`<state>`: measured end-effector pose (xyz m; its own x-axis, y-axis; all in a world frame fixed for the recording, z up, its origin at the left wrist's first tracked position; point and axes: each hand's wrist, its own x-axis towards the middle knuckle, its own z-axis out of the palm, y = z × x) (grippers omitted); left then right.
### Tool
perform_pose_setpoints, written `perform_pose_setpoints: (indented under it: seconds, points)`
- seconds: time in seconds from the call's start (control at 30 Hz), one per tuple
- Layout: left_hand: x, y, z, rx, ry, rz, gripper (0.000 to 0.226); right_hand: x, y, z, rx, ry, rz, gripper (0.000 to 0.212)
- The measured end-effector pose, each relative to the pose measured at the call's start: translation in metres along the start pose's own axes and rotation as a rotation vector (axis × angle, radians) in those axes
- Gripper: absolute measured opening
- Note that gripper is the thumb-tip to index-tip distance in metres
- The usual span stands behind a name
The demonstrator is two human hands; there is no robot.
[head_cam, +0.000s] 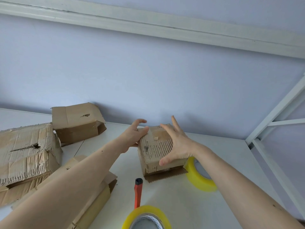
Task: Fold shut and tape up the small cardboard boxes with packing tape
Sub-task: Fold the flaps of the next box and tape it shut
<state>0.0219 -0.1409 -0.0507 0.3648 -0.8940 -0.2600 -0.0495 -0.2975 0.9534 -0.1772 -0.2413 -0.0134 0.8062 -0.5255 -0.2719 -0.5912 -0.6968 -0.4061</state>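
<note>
From the head view we see a small cardboard box [158,151] standing on the white tabletop [206,204], toward its far edge near the wall. Our left hand [132,138] presses the box's left side with the thumb lying along the top edge and the fingers reaching round behind. Our right hand [175,142] lies spread over the top and right side, thumb hooked on the near top edge, so both hands grasp the box. Just right of it, partly behind the right wrist, lies a yellow tape roll [198,179]; a second tape roll [146,217] sits at the near edge. A red-handled cutter [137,192] lies between them. Worn boxes [29,152] crowd the left side.
</note>
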Motion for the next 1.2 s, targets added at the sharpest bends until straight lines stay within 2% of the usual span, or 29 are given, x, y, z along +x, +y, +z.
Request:
perform_pose_setpoints:
  seconds: [0.07, 0.17, 0.27, 0.37, 0.47, 0.6, 0.7, 0.77, 0.83, 0.9, 0.97, 1.07, 1.2]
  points:
    - [-0.003, -0.001, 0.002, 0.088, 0.005, 0.028, 0.035, -0.003, 0.001, 0.003, -0.029, 0.041, -0.055, 0.136]
    - [-0.008, -0.002, 0.002, 0.088, -0.043, -0.086, 0.053, -0.007, 0.003, 0.008, -0.079, 0.068, -0.106, 0.13]
    - [-0.015, -0.003, -0.002, 0.083, -0.122, -0.154, 0.049, -0.008, 0.001, 0.007, -0.079, 0.063, -0.102, 0.122]
    - [-0.018, 0.001, -0.005, 0.164, -0.167, -0.142, 0.042, -0.009, -0.006, 0.006, -0.135, 0.07, -0.082, 0.121]
    - [-0.019, 0.003, -0.006, 0.22, -0.095, -0.11, 0.038, -0.01, -0.011, 0.014, -0.21, 0.099, -0.054, 0.122]
    - [-0.028, 0.005, -0.003, 0.238, -0.047, -0.11, 0.053, -0.021, -0.014, 0.012, -0.274, 0.113, -0.051, 0.126]
    - [-0.033, 0.007, -0.002, 0.268, -0.052, -0.095, 0.045, -0.033, -0.03, 0.01, -0.135, 0.296, -0.248, 0.12]
    - [-0.039, 0.008, -0.001, 0.251, -0.058, -0.078, 0.05, -0.046, -0.052, 0.013, 0.076, 0.329, -0.38, 0.095]
    - [-0.045, 0.008, 0.001, 0.208, -0.057, -0.063, 0.061, -0.06, -0.081, 0.015, 0.19, 0.12, -0.356, 0.076]
    - [-0.05, 0.008, 0.001, 0.195, -0.029, -0.029, 0.063, -0.072, -0.105, 0.018, 0.116, -0.138, -0.252, 0.071]
    - [-0.054, 0.008, -0.001, 0.188, 0.032, 0.008, 0.062, -0.077, -0.118, 0.021, 0.01, -0.283, -0.203, 0.063]
    - [-0.063, 0.011, -0.006, 0.126, 0.176, 0.046, 0.071, -0.076, -0.122, 0.028, 0.093, -0.396, -0.106, 0.035]
    - [-0.078, 0.016, -0.014, 0.026, 0.277, 0.12, 0.068, -0.08, -0.116, 0.031, 0.318, -0.384, 0.055, 0.024]
